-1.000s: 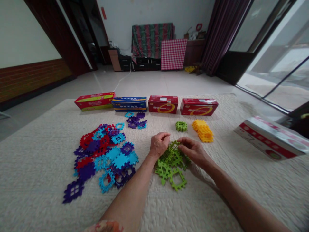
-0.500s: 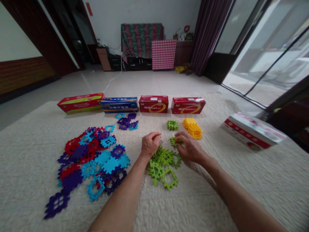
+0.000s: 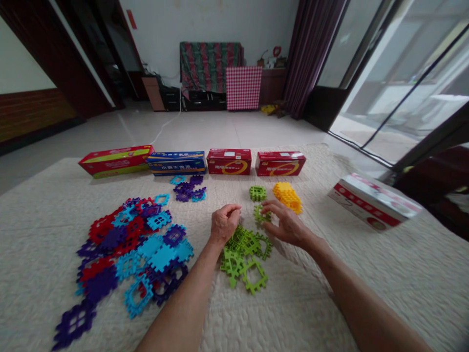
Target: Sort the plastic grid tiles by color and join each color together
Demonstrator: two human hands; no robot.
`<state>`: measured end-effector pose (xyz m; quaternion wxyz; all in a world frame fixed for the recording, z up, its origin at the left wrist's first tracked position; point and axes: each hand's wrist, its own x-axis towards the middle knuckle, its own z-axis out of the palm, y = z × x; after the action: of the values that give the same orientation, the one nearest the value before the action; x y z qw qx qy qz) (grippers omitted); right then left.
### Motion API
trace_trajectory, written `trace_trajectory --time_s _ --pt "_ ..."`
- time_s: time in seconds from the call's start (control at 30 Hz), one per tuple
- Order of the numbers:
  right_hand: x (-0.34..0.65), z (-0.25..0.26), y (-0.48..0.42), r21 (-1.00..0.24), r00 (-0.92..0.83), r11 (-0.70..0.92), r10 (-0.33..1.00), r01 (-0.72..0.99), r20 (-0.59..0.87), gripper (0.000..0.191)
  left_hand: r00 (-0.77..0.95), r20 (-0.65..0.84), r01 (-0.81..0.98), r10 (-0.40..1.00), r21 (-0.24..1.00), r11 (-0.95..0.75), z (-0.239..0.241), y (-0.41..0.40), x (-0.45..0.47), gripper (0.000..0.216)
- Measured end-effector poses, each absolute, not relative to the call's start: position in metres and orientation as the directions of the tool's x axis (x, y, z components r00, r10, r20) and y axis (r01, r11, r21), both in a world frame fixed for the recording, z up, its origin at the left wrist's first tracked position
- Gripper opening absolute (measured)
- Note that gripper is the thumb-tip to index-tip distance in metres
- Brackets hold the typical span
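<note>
My right hand (image 3: pixel 287 224) hovers over a small green interlocking plastic piece (image 3: pixel 261 213), its thumb and fingers spread, fingertips at the piece's right side. To the left, my left hand (image 3: pixel 224 223) has its fingers curled closed; whatever they may hold is hidden. Just below it lies a loose pile of green toothed pieces (image 3: pixel 234 261), among them an open-framed green piece (image 3: pixel 255 275). Beyond my right hand sits a neat stack of green pieces (image 3: pixel 258 193), with a leaning stack of yellow pieces (image 3: pixel 288 196) to its right.
A large heap of red, purple and light-blue pieces (image 3: pixel 163 256) spreads across the left. A smaller purple and blue cluster (image 3: pixel 184 191) lies behind it. Several boxes line the back, including a blue box (image 3: pixel 177 164) and a red box (image 3: pixel 229 163). A white-and-red box (image 3: pixel 373 201) stands right.
My right hand's fingers have spread apart, leaving more of the small green piece showing on the mat. My left hand stays curled. The whole view has shifted slightly.
</note>
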<state>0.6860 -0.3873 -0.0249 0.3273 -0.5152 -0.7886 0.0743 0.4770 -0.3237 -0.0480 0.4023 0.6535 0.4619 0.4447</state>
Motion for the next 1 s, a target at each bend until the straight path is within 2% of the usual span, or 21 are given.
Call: trace_trajectory --time_s 0.17,0.3,0.57,0.83,1.0 --pt "0.691 -0.009 -0.351 -0.339 -0.194 0.393 0.848 0.855 0.494 0.032 0.179 0.201 0.242 0.963 0.940 -0.241 -0.047 -0.325 0.477 0.023" --pt "0.697 -0.007 -0.320 -0.258 -0.208 0.345 0.874 0.902 0.440 0.035 0.168 0.188 0.249 0.968 0.942 -0.226 -0.048 -0.324 0.477 0.023" --pt "0.696 -0.007 -0.312 -0.188 -0.223 0.301 0.910 0.935 0.349 0.049 0.165 0.171 0.257 0.971 0.943 -0.210 -0.045 -0.325 0.477 0.023" --pt "0.685 0.002 -0.294 -0.049 -0.238 0.241 0.970 0.969 0.056 0.072 0.151 0.162 0.222 0.975 0.956 -0.193 -0.048 -0.323 0.477 0.023" --pt "0.692 -0.004 -0.282 -0.050 -0.276 0.277 0.961 0.960 0.027 0.069 0.118 0.148 0.162 0.982 0.973 -0.166 -0.048 -0.322 0.477 0.023"
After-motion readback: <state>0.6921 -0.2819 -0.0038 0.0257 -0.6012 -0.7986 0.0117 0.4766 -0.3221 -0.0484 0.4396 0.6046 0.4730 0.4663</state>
